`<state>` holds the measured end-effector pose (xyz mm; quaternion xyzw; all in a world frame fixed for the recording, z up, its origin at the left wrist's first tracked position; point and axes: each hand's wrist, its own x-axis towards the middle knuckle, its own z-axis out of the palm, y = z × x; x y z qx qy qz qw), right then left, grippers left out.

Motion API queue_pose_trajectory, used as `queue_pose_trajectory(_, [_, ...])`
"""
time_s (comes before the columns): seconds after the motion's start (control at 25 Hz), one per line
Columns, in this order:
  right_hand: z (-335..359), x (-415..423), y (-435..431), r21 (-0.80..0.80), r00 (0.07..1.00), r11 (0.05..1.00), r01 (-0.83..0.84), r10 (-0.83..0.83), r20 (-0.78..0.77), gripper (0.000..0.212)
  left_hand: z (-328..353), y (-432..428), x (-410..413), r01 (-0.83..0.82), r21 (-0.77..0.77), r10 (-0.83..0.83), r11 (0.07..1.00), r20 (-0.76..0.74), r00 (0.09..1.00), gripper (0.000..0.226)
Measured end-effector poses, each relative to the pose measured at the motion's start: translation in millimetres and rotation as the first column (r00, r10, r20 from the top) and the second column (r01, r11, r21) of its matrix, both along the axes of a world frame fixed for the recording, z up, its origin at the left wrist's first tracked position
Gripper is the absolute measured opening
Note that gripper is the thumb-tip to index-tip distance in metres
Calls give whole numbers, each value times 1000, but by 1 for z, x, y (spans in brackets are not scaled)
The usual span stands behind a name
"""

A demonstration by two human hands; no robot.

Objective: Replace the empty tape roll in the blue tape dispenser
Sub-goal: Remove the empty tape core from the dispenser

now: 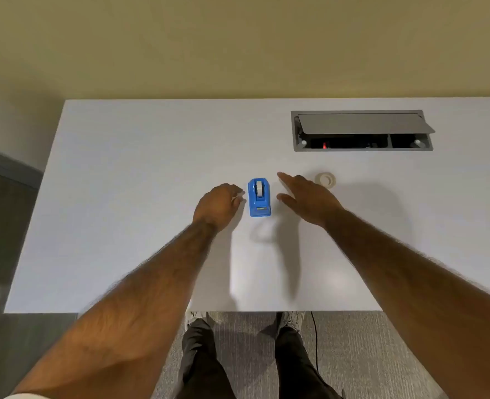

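Note:
The blue tape dispenser (pixel 259 201) stands upright on the white table (pixel 140 174), with a pale roll core (pixel 259 188) seated in its top. My left hand (pixel 219 205) hovers just left of it, fingers curled and close to its side; contact cannot be told. My right hand (pixel 307 197) is to its right, fingers spread, holding nothing. A clear tape roll (pixel 325 179) lies flat on the table just beyond my right hand.
A grey cable box (pixel 361 131) with its lid tilted up is set into the table at the back right. The near table edge runs just above my legs and shoes. A beige wall lies behind the table.

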<state>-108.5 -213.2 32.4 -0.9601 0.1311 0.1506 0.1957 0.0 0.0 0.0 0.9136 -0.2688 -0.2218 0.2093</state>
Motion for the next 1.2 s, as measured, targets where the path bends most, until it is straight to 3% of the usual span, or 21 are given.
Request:
queue_pose_trajectory(0.12, [-8,5,3,46,998,999,-22,25,-50,59,-4,-9,-2,-105,-86,95,991,-108,990,37])
queue_pose_trajectory(0.24, [-14,12,11,93,1000,995,-26,25,10,60,-4,-17,-6,-186,-156,159,970,-174,972,42])
queue_pose_trajectory(0.68, [-19,45,29,61,993,998,-14,7,121,37,-5,-22,-9,-200,-176,163,964,-203,966,46])
queue_pose_trajectory(1.2, [-23,53,32,13,994,1000,-12,10,108,27,-5,-26,-3,-191,-195,149,962,-211,966,37])
